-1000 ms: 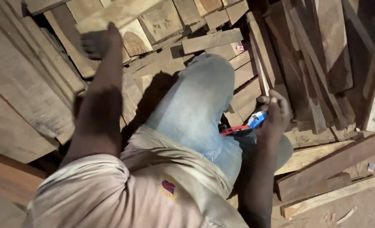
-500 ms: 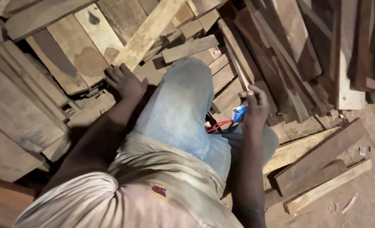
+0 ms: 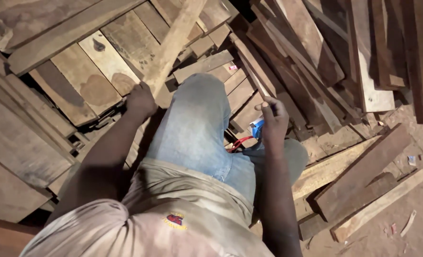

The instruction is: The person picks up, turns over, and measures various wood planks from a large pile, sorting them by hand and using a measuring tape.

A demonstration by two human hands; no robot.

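Left hand (image 3: 141,101) rests on planks (image 3: 85,81); right hand (image 3: 274,119) right of knee (image 3: 202,102).

Warm, dim light falls from above, shadows pool between the planks (image 3: 111,62), and the edges look slightly soft.

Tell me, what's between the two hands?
In the head view, the person's bent knee in faded blue jeans lies between the left hand, resting on planks, and the right hand, holding a blue tool.

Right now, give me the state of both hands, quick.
Left hand: closed, gripping the edge of a wooden plank.
Right hand: closed on a small blue object; its kind cannot be told.
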